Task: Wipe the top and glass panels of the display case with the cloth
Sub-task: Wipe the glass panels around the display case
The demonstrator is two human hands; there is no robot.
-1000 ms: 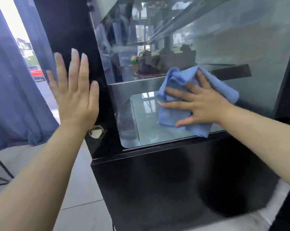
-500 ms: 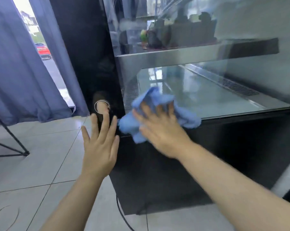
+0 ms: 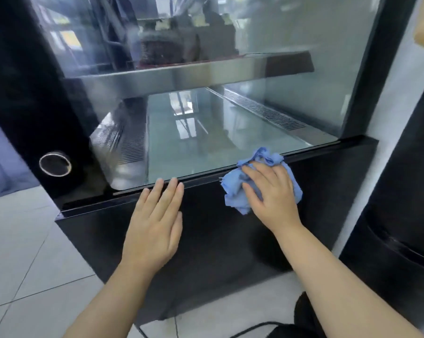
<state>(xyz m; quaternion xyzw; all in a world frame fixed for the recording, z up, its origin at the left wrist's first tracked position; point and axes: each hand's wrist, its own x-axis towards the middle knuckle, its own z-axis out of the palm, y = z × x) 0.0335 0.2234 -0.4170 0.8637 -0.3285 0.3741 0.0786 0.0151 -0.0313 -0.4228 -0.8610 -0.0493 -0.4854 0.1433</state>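
Note:
The display case (image 3: 230,240) fills the view, with a black base and a front glass panel (image 3: 230,113) above it. A crumpled blue cloth (image 3: 233,189) lies against the case at the bottom edge of the glass. My right hand (image 3: 272,193) presses flat on the cloth with its fingers spread. My left hand (image 3: 155,225) rests flat on the black base to the left of the cloth, fingers straight, fingertips at the lower rim of the glass. Inside, a steel shelf (image 3: 181,76) carries dark cakes, blurred by reflections.
A round metal ring (image 3: 55,164) sits in the case's black left side panel. Grey floor tiles (image 3: 30,264) lie to the left and below. A black cable (image 3: 242,330) runs on the floor. A dark object (image 3: 401,215) stands close on the right.
My right hand has slid the cloth down off the glass and to the right along its bottom edge. My left hand moved from the case's left side onto the front base.

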